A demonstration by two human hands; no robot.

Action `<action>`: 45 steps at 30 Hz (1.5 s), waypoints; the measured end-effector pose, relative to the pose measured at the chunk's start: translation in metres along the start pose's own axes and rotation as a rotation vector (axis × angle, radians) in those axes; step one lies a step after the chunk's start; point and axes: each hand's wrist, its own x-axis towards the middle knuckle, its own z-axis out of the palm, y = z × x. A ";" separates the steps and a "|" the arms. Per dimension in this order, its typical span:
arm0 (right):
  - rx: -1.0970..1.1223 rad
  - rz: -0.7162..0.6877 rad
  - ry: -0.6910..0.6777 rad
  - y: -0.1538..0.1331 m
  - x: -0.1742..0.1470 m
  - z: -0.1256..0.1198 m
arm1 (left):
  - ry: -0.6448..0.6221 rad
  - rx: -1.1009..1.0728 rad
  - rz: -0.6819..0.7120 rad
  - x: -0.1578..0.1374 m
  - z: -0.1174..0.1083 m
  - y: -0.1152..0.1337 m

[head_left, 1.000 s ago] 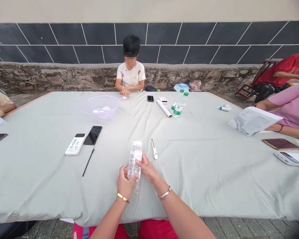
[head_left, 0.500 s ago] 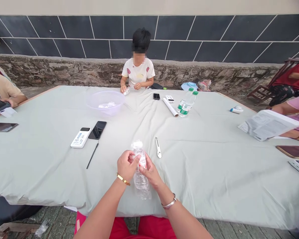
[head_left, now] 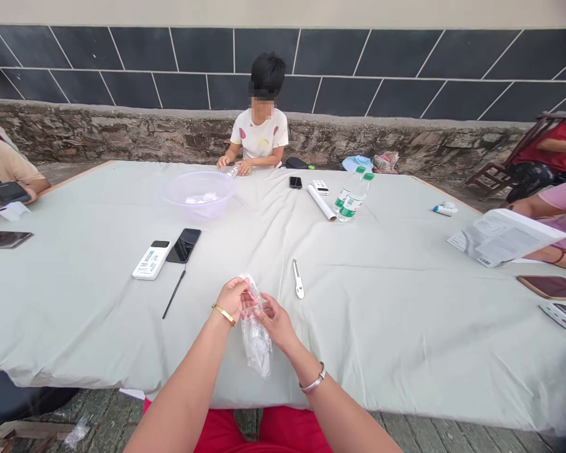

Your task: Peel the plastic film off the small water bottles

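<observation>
A clear plastic wrapper (head_left: 256, 346) with red print hangs between my hands, just above the near side of the table. It looks wrapped around a transparent bottle-like thing, but the contents are partly hidden. My left hand (head_left: 233, 298) pinches the wrapper's upper left part. At its right side, my right hand (head_left: 275, 319) has its fingers bent, with thumb and fingertips gripping the plastic. A white utility knife (head_left: 298, 279) lies a short way beyond my right hand. Left of my hands are a black phone (head_left: 184, 245) and a white power bank (head_left: 151, 260).
A purple basin (head_left: 200, 207) with white items stands at the far left. Two green-capped water bottles (head_left: 351, 198) stand beside a white roll (head_left: 321, 202). Across the table a person (head_left: 259, 138) handles a small clear object. Other people sit at both sides; one holds a paper (head_left: 504, 236).
My hands and the wrapped thing have shifted slightly left. The package has turned, its lower part now looking crumpled. Across the table, the person's hands have moved left.
</observation>
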 end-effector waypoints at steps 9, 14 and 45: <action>0.239 0.104 0.006 0.000 0.009 0.004 | 0.018 -0.228 -0.004 0.001 -0.014 -0.008; 0.178 0.221 0.163 0.001 0.006 -0.020 | 0.153 -0.091 0.148 -0.009 -0.029 -0.023; -0.521 -0.352 -0.011 -0.041 0.036 0.002 | -0.017 0.260 0.408 -0.024 -0.034 -0.052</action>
